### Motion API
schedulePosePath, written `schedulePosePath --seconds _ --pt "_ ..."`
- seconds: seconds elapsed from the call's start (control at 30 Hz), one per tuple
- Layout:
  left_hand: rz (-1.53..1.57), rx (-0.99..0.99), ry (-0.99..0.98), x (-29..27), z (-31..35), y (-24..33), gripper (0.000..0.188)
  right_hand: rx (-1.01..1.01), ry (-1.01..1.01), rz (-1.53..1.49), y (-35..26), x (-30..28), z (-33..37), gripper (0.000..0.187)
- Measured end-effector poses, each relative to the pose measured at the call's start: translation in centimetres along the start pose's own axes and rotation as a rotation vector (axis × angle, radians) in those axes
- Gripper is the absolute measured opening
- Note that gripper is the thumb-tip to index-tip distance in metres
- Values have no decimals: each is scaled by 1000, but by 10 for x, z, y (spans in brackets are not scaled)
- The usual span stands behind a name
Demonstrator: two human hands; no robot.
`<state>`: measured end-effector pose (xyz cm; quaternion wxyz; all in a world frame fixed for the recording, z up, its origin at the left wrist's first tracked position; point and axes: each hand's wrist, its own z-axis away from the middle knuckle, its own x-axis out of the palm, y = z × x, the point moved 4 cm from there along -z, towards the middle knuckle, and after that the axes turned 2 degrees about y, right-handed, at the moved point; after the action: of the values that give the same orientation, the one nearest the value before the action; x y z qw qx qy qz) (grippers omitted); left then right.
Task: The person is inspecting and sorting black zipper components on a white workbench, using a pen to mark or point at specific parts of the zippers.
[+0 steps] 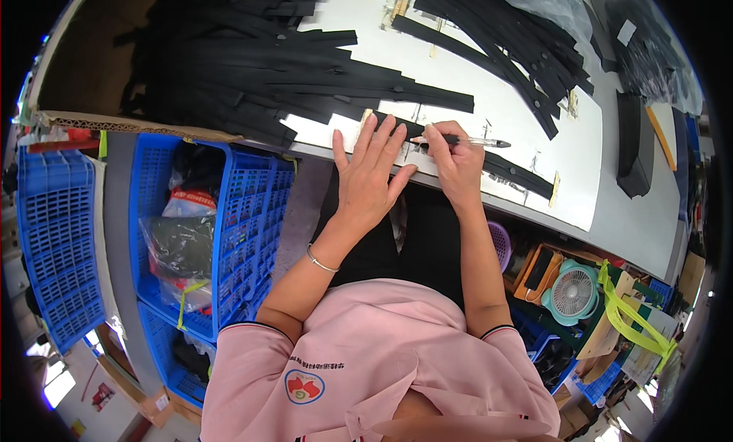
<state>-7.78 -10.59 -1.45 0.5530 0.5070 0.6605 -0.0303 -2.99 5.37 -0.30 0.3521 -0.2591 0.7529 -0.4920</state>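
A black fabric strip (511, 171) lies along the near edge of a white board (565, 148), running between two tape marks. My left hand (369, 171) rests flat with spread fingers, its fingertips on the strip's left part. In my right hand (456, 163) a clear-barrelled pen (485, 142) is pinched, its tip pointing left at the strip close to my left fingers. Whether the tip touches the fabric I cannot tell. Many more black strips (328, 68) are heaped to the left, and another bunch (504, 37) lies at the far right of the board.
At the left, a cardboard box (84, 68) holds part of the strip heap. Blue plastic crates (256, 213) with bagged items stand below the table on the left. A teal fan (573, 291) sits low at the right. Plastic-wrapped goods (649, 45) lie on the table's far right.
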Motion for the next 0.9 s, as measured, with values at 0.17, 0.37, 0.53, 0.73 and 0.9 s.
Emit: schedulePosePath --seconds 0.17,0.37,0.53,0.73,0.9 --pt "3 -1 -8 1 -1 1 62 18 -4 19 -4 0 0 17" --pt "-40 9 -15 0 -2 3 63 77 -25 -80 -11 -6 1 12" --pt "-61 -10 -33 1 -1 1 60 194 124 -307 -8 -52 7 9" --pt "-73 -5 -37 3 -1 -1 59 185 213 14 5 -100 12 10" --pt "-79 -2 -49 4 -1 0 60 145 192 185 19 -106 18 9"
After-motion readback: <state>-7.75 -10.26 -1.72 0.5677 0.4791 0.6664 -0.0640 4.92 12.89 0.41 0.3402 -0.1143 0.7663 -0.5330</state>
